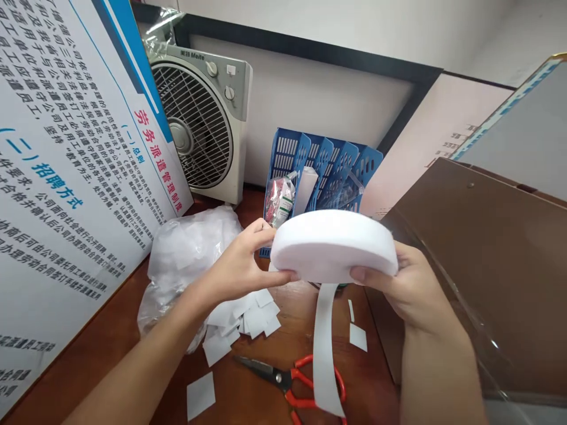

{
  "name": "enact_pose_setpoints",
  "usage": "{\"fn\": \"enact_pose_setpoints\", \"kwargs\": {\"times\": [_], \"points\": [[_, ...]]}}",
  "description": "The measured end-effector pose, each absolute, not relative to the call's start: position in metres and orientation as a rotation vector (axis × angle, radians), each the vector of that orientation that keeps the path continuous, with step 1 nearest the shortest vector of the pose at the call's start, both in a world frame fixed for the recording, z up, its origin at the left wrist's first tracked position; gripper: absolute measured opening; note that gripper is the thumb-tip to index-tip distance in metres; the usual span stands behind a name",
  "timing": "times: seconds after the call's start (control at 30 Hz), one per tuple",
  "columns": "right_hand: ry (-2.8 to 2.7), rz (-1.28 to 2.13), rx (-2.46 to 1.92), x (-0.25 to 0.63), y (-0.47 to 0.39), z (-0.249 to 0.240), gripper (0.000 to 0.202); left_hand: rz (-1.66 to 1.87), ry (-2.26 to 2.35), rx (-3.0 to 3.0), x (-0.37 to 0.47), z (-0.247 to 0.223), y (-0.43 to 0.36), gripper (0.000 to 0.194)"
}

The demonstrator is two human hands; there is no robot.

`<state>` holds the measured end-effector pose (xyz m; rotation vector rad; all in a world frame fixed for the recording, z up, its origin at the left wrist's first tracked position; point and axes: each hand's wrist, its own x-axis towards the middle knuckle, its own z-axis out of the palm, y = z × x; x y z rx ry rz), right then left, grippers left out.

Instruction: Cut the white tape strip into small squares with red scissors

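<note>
Between my two hands I hold a thick white roll of tape-like strip [334, 242] above the table. My left hand [241, 260] grips its left edge, thumb underneath and fingers on the far side. On the right edge, my right hand [410, 280] has its thumb pressed to the lower face. A loose white end [325, 348] hangs down from the roll and passes in front of the scissors' handles. Those scissors [283, 378], with red handles and dark blades, lie on the table below. Several cut white squares [254, 316] are piled left of the hanging strip.
A clear plastic bag [190, 248] with white contents sits at left. Behind stand a box fan [199, 118] and a blue file rack [323, 153] holding packets. A printed board [80, 177] leans at left, a brown panel [487, 265] at right. One white piece [358, 337] lies near the panel.
</note>
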<state>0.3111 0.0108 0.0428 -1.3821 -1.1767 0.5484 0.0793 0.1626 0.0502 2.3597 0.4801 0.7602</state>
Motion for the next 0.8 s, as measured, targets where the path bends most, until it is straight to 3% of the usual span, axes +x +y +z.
{"fn": "enact_pose_setpoints", "kwargs": {"times": [0.1,0.2,0.3,0.4,0.47,0.53,0.67,0.8], "points": [[-1.185,0.586,-1.548,0.315,0.009,0.045,0.028,0.79,0.455,2.321,0.08,0.051,0.162,0.024],[-1.226,0.411,-1.783,0.313,-0.001,0.056,0.033,0.828,0.483,2.265,0.076,0.057,0.163,0.027],[-1.231,0.222,-1.864,0.306,-0.009,0.064,0.048,0.805,0.536,2.321,0.073,0.063,0.161,0.03],[-1.349,0.338,-1.839,0.292,-0.006,0.063,0.071,0.706,0.511,2.448,0.075,0.063,0.155,0.031],[-1.474,0.425,-1.813,0.282,0.002,0.059,0.077,0.657,0.465,2.492,0.079,0.06,0.151,0.033],[-1.592,0.405,-1.78,0.274,0.01,0.056,0.069,0.634,0.433,2.521,0.082,0.056,0.147,0.034],[-1.694,0.45,-1.684,0.272,0.015,0.058,0.031,0.681,0.41,2.535,0.082,0.056,0.149,0.035],[-1.458,0.4,-1.624,0.285,0.005,0.061,0.026,0.743,0.467,2.512,0.076,0.06,0.159,0.047]]}}
